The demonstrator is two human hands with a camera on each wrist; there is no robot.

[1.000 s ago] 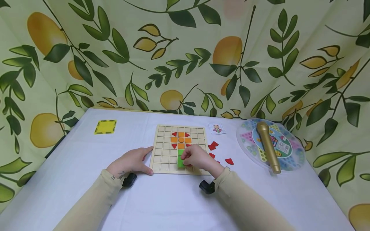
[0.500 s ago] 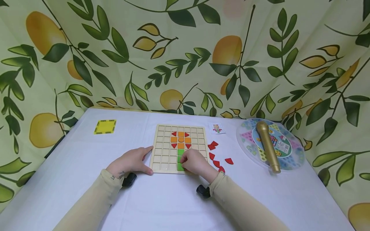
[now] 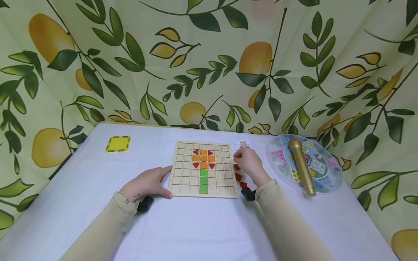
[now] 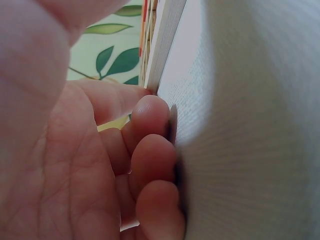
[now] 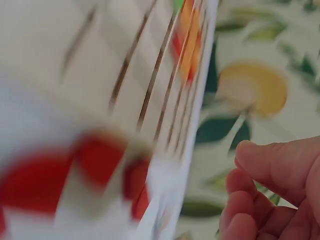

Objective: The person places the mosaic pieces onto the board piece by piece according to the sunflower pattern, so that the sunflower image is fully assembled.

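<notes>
A wooden grid board (image 3: pixel 184 178) lies on the table with orange tiles (image 3: pixel 195 158), small red triangles (image 3: pixel 212 166) and a column of green square tiles (image 3: pixel 204 180) set in its cells. My left hand (image 3: pixel 147 184) rests at the board's left side, index fingertip and thumb spread along its edge; the left wrist view has that index fingertip (image 4: pixel 145 91) at the rim. Beyond the right edge, my right hand (image 3: pixel 249 165) hovers over loose red pieces (image 3: pixel 238 177), hiding some. The right wrist view shows its thumb (image 5: pixel 272 156) and bent fingers with nothing between them.
Just behind my right hand lies a small printed pattern card (image 3: pixel 241 141), partly covered. At the right, a gold microphone (image 3: pixel 302 165) lies on a round, clear, colourful case (image 3: pixel 275 165). A yellow square frame (image 3: pixel 118 144) is at the back left, before a patterned curtain (image 3: pixel 202 43).
My right hand has left the green column and moved right and back, over the red pieces. A green tile now shows uncovered at the column's bottom. The left hand has stayed put.
</notes>
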